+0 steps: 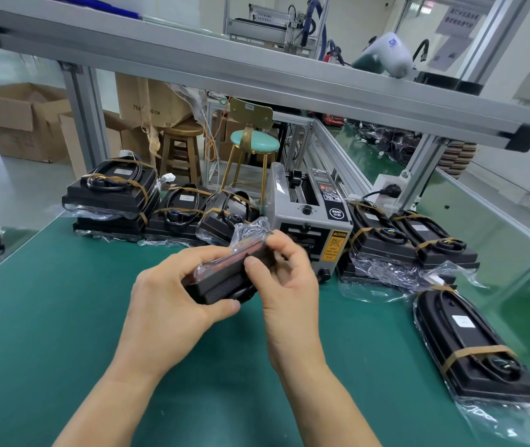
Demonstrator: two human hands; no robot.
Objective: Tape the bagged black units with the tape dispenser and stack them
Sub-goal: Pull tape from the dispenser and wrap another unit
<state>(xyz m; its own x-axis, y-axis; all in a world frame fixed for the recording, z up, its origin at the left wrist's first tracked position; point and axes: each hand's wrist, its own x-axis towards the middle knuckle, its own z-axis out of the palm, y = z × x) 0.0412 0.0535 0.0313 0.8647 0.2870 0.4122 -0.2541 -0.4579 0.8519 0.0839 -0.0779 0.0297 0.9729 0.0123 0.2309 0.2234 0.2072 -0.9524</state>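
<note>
Above the middle of the green mat, my left hand (173, 291) grips a black unit (225, 282) in a clear plastic bag from below and the left. My right hand (284, 272) pinches the bag's top edge with thumb and fingers. Right behind them stands the grey tape dispenser (309, 217) with a yellow caution label. Taped bagged units lie stacked at the back left (112, 195), with more beside them (179, 211). Others sit right of the dispenser (412, 243), and one lies alone at the near right (473, 346).
An aluminium frame beam (257, 72) crosses overhead, with posts at left and right. Beyond the table's far edge stand a wooden stool (181, 150), a teal chair (254, 140) and cardboard boxes (25, 121). A power strip (389, 188) sits behind the right stack.
</note>
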